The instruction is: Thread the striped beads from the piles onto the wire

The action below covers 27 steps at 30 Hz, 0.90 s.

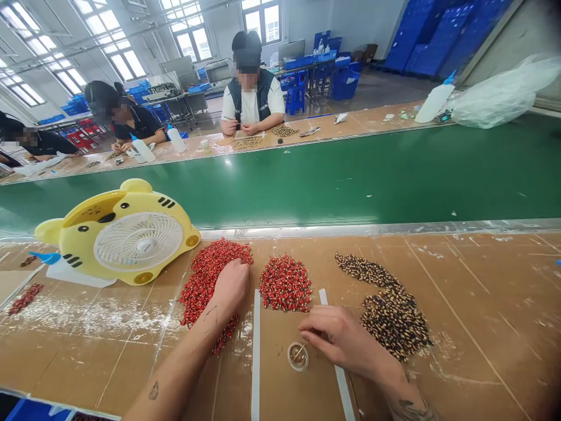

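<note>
Head view: the left hand (230, 286) lies open, palm down on a heap of red beads (219, 263). The right hand (337, 336) curls just beside a small clear cup (298, 356) on a cardboard-covered bench (482, 292); whether it grasps anything, I cannot tell.

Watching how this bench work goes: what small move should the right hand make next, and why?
Probably it should take the thin stick standing in the small cup, since the right hand has its fingertips right beside the cup, while the left hand rests on the red pieces.
</note>
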Each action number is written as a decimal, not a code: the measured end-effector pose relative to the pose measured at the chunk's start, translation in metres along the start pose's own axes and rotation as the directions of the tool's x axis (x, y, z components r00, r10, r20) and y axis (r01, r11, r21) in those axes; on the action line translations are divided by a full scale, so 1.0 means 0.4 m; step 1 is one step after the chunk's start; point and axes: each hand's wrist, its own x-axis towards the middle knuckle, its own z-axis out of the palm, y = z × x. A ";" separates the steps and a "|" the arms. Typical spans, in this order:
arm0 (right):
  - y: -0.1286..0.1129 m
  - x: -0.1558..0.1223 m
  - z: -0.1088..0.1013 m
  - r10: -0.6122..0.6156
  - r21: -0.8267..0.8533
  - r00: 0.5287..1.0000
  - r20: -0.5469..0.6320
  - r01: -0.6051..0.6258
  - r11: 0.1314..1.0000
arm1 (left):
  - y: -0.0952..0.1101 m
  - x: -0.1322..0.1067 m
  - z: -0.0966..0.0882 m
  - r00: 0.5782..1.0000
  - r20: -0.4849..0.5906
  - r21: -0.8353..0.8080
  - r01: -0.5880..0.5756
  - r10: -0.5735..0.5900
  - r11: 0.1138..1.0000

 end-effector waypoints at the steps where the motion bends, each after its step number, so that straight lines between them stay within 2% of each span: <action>1: -0.002 -0.001 -0.001 0.009 0.017 1.000 0.009 -0.009 1.000 | 0.001 0.002 0.000 1.000 0.010 0.001 -0.001 0.001 1.000; 5: -0.007 -0.002 -0.001 0.032 0.070 0.999 0.023 -0.034 0.997 | 0.003 0.000 -0.002 1.000 0.007 -0.018 -0.007 0.007 1.000; 9: -0.002 0.001 0.003 -0.012 0.081 0.999 0.050 0.008 0.997 | -0.007 -0.030 -0.010 0.999 -0.035 -0.072 -0.029 0.026 0.997; 11: 0.003 0.002 0.007 -0.021 0.090 0.998 0.056 0.016 0.996 | -0.006 -0.055 -0.009 0.995 -0.090 -0.220 -0.057 0.037 0.974; 12: 0.005 0.003 0.009 -0.021 0.094 0.998 0.058 0.015 0.995 | -0.001 -0.070 -0.005 0.992 -0.123 -0.355 -0.068 0.026 0.933; 13: 0.007 0.004 0.011 -0.020 0.095 0.998 0.061 0.014 0.995 | 0.007 -0.085 0.001 0.988 -0.152 -0.517 -0.078 -0.002 0.852; 15: 0.010 0.005 0.015 -0.008 0.090 0.998 0.060 0.003 0.996 | 0.034 -0.117 0.021 0.988 -0.127 -0.804 -0.049 -0.091 0.593; 17: 0.012 0.006 0.019 0.006 0.085 0.999 0.054 -0.011 0.996 | 0.068 -0.146 0.048 0.993 -0.039 -0.936 0.003 -0.110 0.353; 19: 0.013 0.007 0.022 0.004 0.095 0.998 0.056 -0.009 0.995 | 0.103 -0.168 0.073 0.996 0.024 -0.978 0.042 -0.087 0.203; 23: 0.008 0.009 0.024 -0.018 0.102 0.995 0.095 0.008 0.995 | 0.143 -0.184 0.105 0.996 0.075 -0.994 0.079 -0.052 0.070; 27: -0.004 0.011 0.027 -0.061 0.074 0.988 0.140 0.051 0.996 | 0.145 -0.184 0.118 0.995 0.084 -0.996 0.083 -0.061 -0.015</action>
